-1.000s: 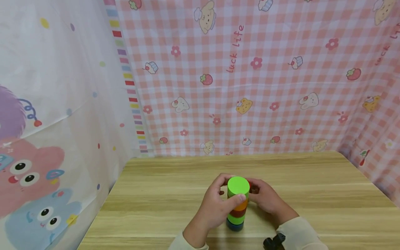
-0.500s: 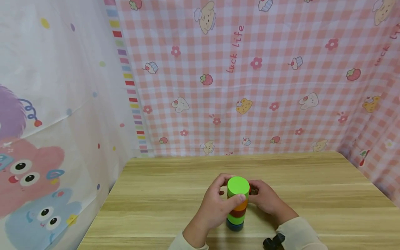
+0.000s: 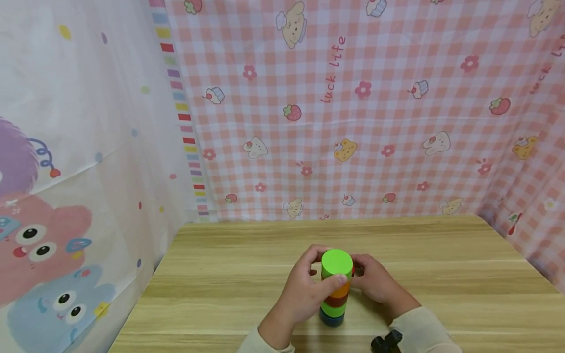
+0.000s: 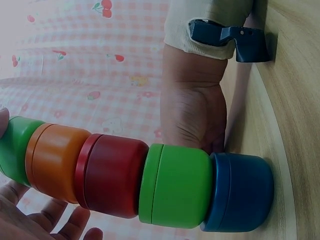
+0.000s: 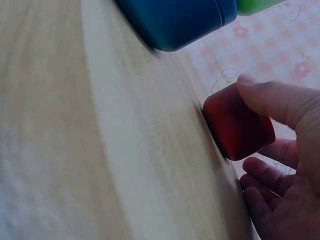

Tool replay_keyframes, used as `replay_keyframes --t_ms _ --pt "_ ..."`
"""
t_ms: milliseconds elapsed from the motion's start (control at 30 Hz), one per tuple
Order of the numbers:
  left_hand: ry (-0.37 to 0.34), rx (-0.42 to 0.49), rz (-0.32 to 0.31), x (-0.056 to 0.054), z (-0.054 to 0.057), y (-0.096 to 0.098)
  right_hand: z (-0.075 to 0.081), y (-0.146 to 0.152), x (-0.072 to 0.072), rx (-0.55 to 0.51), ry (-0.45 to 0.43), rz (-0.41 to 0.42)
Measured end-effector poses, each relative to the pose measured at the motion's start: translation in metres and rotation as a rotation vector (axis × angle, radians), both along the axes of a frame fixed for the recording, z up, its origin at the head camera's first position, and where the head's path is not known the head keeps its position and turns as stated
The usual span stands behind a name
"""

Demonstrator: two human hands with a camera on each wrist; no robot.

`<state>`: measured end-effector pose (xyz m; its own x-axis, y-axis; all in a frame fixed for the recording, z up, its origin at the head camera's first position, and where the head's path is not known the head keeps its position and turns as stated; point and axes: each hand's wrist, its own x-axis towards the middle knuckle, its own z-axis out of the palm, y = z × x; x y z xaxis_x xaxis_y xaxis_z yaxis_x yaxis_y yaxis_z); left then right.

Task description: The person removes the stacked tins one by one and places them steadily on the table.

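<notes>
A column of round lidded tins stands upright on the table. From the bottom they run blue tin (image 4: 244,192), lower green tin (image 4: 182,186), red tin (image 4: 116,175), orange tin (image 4: 60,162) and top green tin (image 3: 337,262). My left hand (image 3: 302,291) grips the column near its top, thumb on the near side and fingers round the far side. Behind the column, my right hand (image 3: 375,279) pinches a separate red tin (image 5: 235,122) between thumb and fingers, low at the tabletop. In the head view the column hides most of that tin.
The wooden table (image 3: 220,284) reaches back to a pink checked cloth (image 3: 282,162). A white cloth (image 3: 145,186) with cartoon figures hangs on the left. A black wrist-camera mount (image 3: 387,340) sits at the right sleeve, close to the column's base.
</notes>
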<state>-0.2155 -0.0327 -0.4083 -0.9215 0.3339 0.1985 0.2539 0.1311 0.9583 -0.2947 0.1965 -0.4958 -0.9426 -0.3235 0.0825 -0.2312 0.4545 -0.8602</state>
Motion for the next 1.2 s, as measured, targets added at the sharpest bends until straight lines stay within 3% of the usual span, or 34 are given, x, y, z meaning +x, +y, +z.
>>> replay_keyframes --t_ms 133,367,567,867,1200 --pt "0.001 -0.001 -0.005 -0.001 -0.001 0.0 0.001 0.0 0.002 -0.03 -0.05 -0.03" --pt "0.015 -0.001 -0.017 -0.003 -0.002 -0.001 0.009 -0.001 0.01 -0.041 -0.134 -0.159" --pt "0.022 -0.001 -0.024 -0.003 -0.003 -0.001 0.027 -0.001 0.014 -0.091 -0.131 -0.221" --pt "0.038 -0.004 -0.032 -0.002 -0.001 -0.002 0.056 -0.005 0.024 -0.163 -0.058 -0.201" --pt "0.037 0.004 -0.043 -0.002 -0.001 -0.003 0.084 -0.011 0.043 -0.267 0.016 -0.087"
